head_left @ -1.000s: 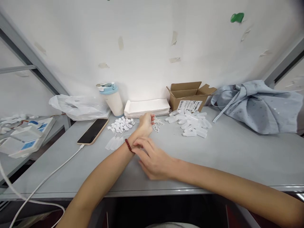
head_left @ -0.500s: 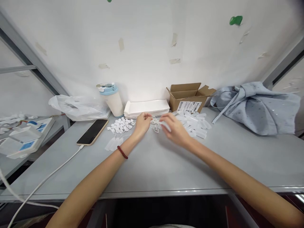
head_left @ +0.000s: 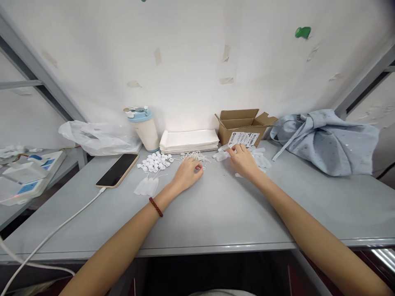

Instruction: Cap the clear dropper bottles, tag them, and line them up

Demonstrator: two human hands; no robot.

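My left hand (head_left: 187, 173) has its fingers curled together just in front of a small heap of thin white cords (head_left: 196, 156). A tiny pale bit shows at its fingertips, too small to name. Over a spread of translucent plastic tubes (head_left: 261, 157) on the right, my right hand (head_left: 244, 161) pinches at the end of one translucent tube (head_left: 224, 147). Small white caps (head_left: 156, 161) lie in a pile left of my left hand. Nearer to me, several translucent tubes with cords attached (head_left: 146, 186) lie side by side.
Behind the hands are a stack of white paper envelopes (head_left: 189, 141) and an open cardboard box (head_left: 236, 130). A tumbler (head_left: 147, 131), a plastic bag (head_left: 98, 139) and a charging phone (head_left: 117, 170) stand or lie left. A blue-grey cloth bag (head_left: 327, 142) lies right.
My hands have moved apart. The right went from the cords rightward to the tubes and closed on one; the left lowered slightly toward me, uncovering the cord heap.
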